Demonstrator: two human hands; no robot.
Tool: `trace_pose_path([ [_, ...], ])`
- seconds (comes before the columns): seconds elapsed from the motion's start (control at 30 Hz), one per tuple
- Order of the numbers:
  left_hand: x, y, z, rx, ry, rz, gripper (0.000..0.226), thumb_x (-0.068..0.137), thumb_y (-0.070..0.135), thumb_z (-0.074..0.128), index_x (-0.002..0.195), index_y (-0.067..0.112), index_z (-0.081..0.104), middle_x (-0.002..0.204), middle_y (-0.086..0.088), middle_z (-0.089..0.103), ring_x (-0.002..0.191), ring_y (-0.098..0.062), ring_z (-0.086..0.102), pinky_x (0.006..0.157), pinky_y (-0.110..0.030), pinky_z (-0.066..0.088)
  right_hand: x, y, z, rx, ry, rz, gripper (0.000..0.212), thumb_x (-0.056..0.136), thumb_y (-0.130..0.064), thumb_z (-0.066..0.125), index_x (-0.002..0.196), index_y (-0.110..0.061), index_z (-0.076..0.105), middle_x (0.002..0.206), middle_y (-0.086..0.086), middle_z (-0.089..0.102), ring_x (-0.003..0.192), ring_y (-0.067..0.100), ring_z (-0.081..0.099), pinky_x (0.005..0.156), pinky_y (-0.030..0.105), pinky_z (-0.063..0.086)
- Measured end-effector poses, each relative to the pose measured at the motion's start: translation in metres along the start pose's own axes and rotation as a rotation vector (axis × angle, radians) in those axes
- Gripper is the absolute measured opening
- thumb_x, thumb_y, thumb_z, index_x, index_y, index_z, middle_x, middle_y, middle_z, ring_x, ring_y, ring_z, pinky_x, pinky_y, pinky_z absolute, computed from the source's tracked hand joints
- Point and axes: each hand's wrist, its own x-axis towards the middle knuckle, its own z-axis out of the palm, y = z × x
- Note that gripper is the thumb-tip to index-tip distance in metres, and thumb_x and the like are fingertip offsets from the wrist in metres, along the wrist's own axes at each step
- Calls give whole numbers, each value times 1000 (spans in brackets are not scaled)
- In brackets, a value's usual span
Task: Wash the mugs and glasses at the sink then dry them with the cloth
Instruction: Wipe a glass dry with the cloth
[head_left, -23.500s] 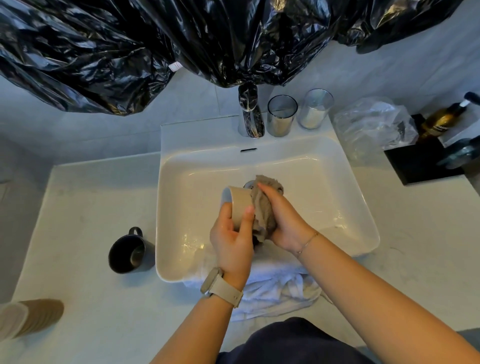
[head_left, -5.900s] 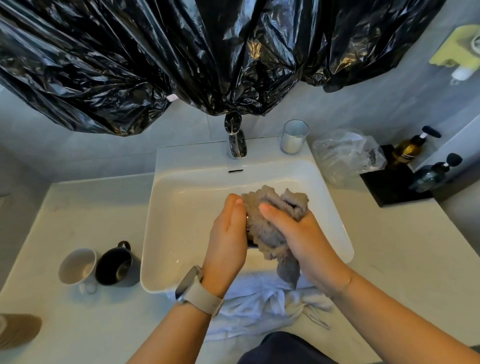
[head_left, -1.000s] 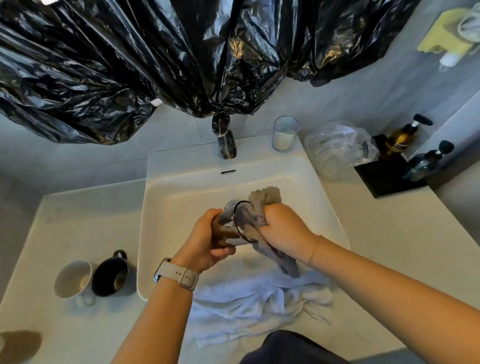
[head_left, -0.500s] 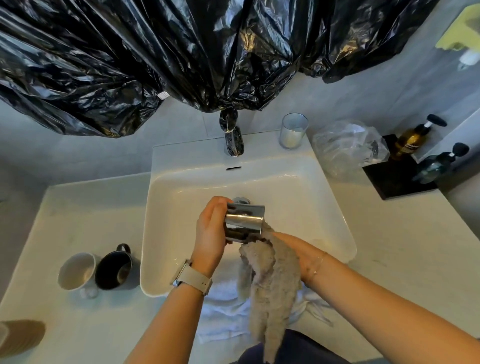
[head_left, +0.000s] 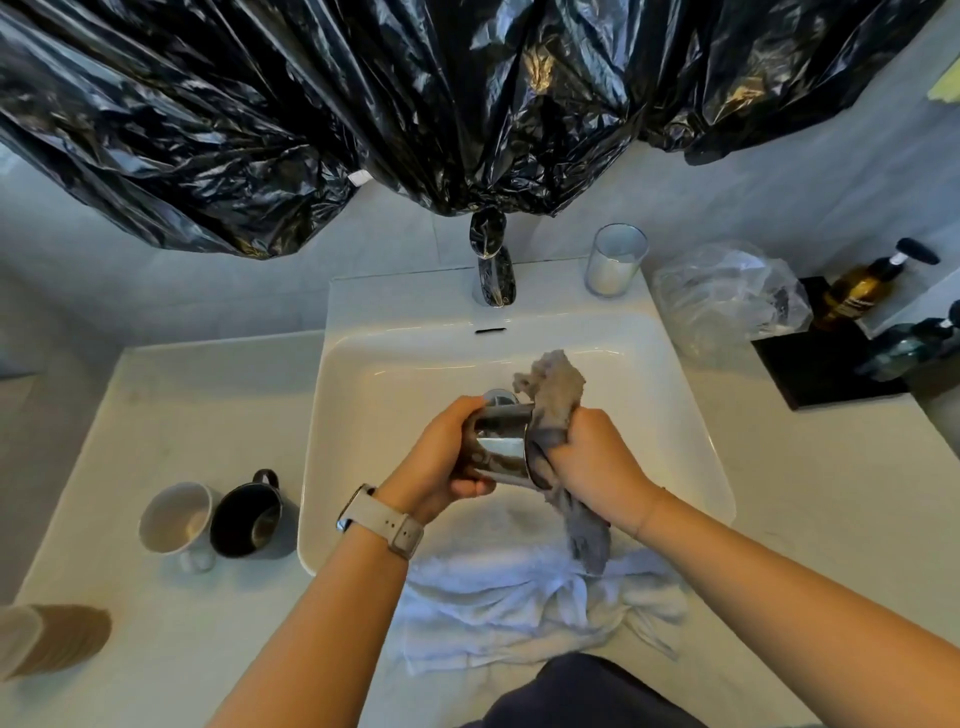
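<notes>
My left hand (head_left: 451, 451) gripped the shiny smoked-glass tumbler (head_left: 501, 449) over the white sink (head_left: 691, 415); right hand (head_left: 597, 457) clutched the grey fluffy cloth (head_left: 553, 387) stuffed inside. I'd twist the cloth around the inner wall, holding the tumbler steady.

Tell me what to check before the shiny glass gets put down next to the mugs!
1. Left hand holds the shiny glass firmly: ok.
2. Right hand pushes the grey cloth into its mouth: ok.
3. Glass fully dry inside: cannot tell.
4. Bare counter behind the white mug and black mug: ok.
5. Tap off: ok, no water shows.
6. Frosted glass at the sink's back corner dried: cannot tell.
</notes>
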Motion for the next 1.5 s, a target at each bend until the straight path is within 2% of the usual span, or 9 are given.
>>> trace_pose_path([
  [0.2,7,-23,2,-228,107,107,49,99,39,42,74,17,78,60,-5,62,42,-14,46,34,-16,27,-18,-20,3,973,-427,409,28,96,2,49,94,-5,76,90,17,74,80,19,73,64,22,56],
  [0.33,2,-20,0,-219,42,-12,46,97,37,44,67,14,70,54,-7,57,40,-17,44,35,-19,28,-14,-13,4,142,-176,175,19,97,-8,53,102,-2,70,97,17,71,92,26,67,81,33,54],
  [0.47,-3,-15,-7,-231,2,-215,40,93,34,47,70,5,65,65,-17,58,39,-23,43,32,-17,31,-12,-9,-2,-356,-39,-75,19,94,-15,57,87,1,64,84,17,66,76,32,62,65,38,48],
  [0.63,-8,-19,-2,-333,72,-232,31,96,34,44,89,5,55,75,-21,64,38,-25,47,30,-15,31,-9,-16,2,-177,-188,111,30,93,-2,47,67,-18,48,69,-1,53,63,14,51,48,11,37],
  [0.8,-13,-27,5,-437,78,-173,40,99,38,42,98,3,62,83,-21,65,47,-26,53,32,-18,36,0,-16,-7,182,-313,371,20,96,-2,39,89,-9,57,76,16,58,53,17,52,38,19,35],
  [0.93,-15,-18,6,98,191,-35,44,104,46,36,102,16,67,90,-9,73,79,-23,66,63,-33,57,4,-15,-18,150,-194,347,16,96,-6,48,95,-9,64,91,12,65,80,21,62,66,26,52],
  [1.03,-18,-5,-1,564,274,400,36,103,45,40,92,19,63,88,2,66,84,-19,61,76,-29,51,4,-19,-25,223,-184,311,31,98,-6,48,126,6,54,130,22,56,121,31,53,101,39,42],
  [1.23,-26,11,4,949,153,522,73,63,77,69,124,44,44,104,26,61,94,3,61,80,-20,52,15,-35,-26,453,-109,355,27,95,0,50,120,-1,61,117,14,62,111,27,57,100,39,45],
  [1.5,-28,-6,9,-210,-69,104,35,86,42,68,109,17,76,115,-15,72,101,-33,70,86,-47,58,1,-22,-30,603,34,245,26,90,-40,64,110,-23,70,103,-8,75,102,8,68,81,21,50],
])
